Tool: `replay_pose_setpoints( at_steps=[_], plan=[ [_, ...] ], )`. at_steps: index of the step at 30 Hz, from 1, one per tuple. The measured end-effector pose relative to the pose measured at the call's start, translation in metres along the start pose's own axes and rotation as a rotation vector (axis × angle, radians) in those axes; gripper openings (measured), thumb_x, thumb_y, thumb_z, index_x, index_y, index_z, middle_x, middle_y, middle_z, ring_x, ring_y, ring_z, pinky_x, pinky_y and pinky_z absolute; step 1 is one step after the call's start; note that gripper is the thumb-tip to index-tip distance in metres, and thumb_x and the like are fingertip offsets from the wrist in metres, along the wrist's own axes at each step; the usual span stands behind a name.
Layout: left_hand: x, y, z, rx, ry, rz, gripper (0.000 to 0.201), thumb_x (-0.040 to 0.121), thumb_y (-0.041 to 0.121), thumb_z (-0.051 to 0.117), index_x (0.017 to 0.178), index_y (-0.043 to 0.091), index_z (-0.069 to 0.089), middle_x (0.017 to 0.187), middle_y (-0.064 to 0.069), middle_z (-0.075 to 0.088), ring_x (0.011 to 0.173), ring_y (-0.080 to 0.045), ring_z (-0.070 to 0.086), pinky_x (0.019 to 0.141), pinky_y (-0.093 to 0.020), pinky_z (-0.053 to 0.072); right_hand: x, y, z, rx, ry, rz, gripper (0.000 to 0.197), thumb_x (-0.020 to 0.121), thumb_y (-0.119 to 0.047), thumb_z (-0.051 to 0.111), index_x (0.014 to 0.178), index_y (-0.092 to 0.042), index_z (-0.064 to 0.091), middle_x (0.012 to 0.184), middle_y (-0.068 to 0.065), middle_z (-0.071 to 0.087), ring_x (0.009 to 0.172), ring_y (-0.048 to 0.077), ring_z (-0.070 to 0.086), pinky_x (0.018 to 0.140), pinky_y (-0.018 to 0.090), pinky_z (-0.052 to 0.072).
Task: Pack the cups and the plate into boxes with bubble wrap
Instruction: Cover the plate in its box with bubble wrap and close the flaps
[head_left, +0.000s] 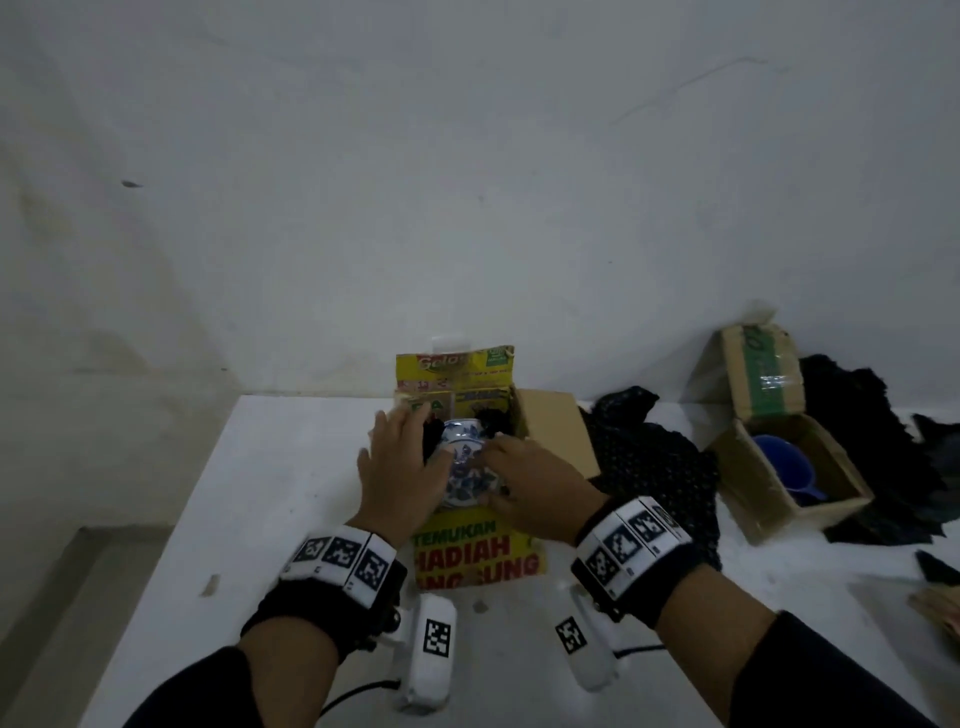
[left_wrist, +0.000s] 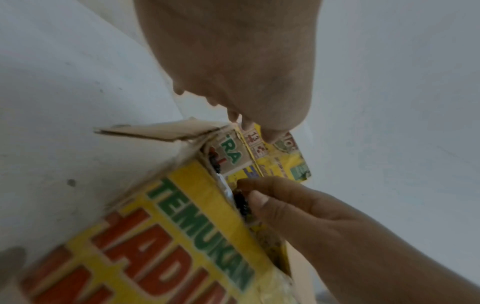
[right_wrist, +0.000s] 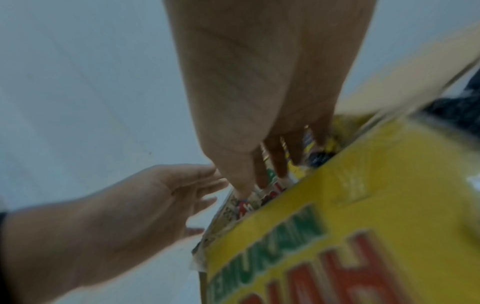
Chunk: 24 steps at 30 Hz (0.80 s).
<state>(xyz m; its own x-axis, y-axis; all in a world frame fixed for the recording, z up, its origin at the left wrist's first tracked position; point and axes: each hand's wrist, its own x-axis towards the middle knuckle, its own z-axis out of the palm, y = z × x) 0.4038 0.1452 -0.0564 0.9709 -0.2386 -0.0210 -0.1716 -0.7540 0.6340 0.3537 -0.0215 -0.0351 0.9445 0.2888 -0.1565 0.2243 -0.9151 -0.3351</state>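
plate (head_left: 465, 470): in yellow box (head_left: 480, 553), on black wrap | handling: judged ceramic, brittle, slick; I take it by opposite rims | left hand (head_left: 400, 462): grip flat, fingers straight beside plate | right hand (head_left: 535, 480): grip curled over rim | surface: white table (head_left: 249, 519), bare wall

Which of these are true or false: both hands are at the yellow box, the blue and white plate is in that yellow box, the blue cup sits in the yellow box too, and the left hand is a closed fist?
1. Both hands are at the yellow box. True: left hand and right hand are at its opening.
2. The blue and white plate is in that box. True.
3. The blue cup is in the yellow box. False: it lies in the brown box to the right.
4. The left hand is a fist. False: its fingers are straight.
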Motion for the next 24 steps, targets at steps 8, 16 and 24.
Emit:
replay_pose_setpoints(
  at_steps=[8,16,24],
  plan=[
    [-0.014,0.116,0.059,-0.12,-0.043,0.405,0.049,0.085,0.034,0.046,0.131,0.019,0.043,0.145,-0.003,0.034,0.142,-0.023,0.017,0.113,-0.049,0.021,-0.076,0.079,-0.011,0.106,0.364,0.034,0.031,0.086,-0.031,0.042,0.099,-0.009,0.06,0.105,0.009,0.056,0.09,0.028,0.053,0.076,0.038,0.047],
    [-0.012,0.187,0.153,-0.122,-0.321,0.424,0.056,0.091,0.006,0.042,0.144,0.019,0.026,0.154,0.001,0.019,0.145,-0.015,0.005,0.118,-0.032,0.013,-0.11,0.182,0.008,0.337,0.329,0.345,0.025,0.085,-0.021,0.053,0.109,-0.013,0.054,0.111,0.007,0.051,0.099,0.023,0.053,0.082,0.04,0.047],
    [0.042,0.179,0.21,0.151,-0.368,0.242,0.058,0.092,0.011,0.042,0.146,0.015,0.019,0.157,-0.007,0.01,0.144,-0.023,0.01,0.115,-0.04,0.022,-0.067,0.235,0.023,0.392,0.314,0.425,0.041,0.085,-0.011,0.042,0.126,-0.012,0.044,0.123,0.012,0.054,0.113,0.028,0.052,0.095,0.041,0.045]
  ],
)
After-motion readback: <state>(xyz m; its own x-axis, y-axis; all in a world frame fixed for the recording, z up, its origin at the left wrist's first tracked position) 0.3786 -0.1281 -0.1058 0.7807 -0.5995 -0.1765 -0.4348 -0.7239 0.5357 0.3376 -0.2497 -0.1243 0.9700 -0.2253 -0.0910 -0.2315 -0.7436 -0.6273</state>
